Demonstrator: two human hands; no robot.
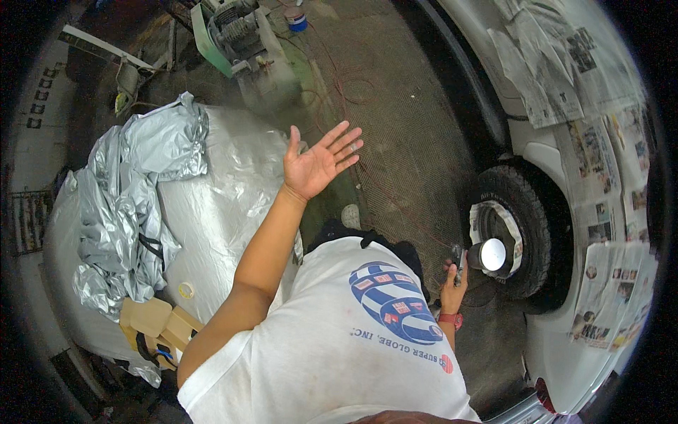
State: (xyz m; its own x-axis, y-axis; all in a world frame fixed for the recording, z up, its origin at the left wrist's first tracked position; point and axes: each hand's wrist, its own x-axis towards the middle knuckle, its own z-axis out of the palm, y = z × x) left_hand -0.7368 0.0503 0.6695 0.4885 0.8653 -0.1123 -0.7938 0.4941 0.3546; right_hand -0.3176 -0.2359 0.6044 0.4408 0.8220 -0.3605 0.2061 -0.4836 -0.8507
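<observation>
My left hand (316,166) is raised in front of me, palm showing and fingers spread, with nothing in it. Down at my right side, my right hand (452,288) grips a spray gun (459,265). A round cup with a shiny pale top (493,254) sits on the gun, overlapping the view of a vehicle's wheel. That wheel has a black tire (534,237), and pale paper (484,212) lines its rim. Part of the gun is hidden behind my fingers and the cup.
Newspaper sheets (611,290) cover the vehicle's side at right. A plastic-covered vehicle (229,148) stands left, bearing a crumpled silver cover (127,212), a tape roll (186,290) and an open cardboard box (152,318). A red hose (342,88) crosses the floor towards a green-framed machine (212,42).
</observation>
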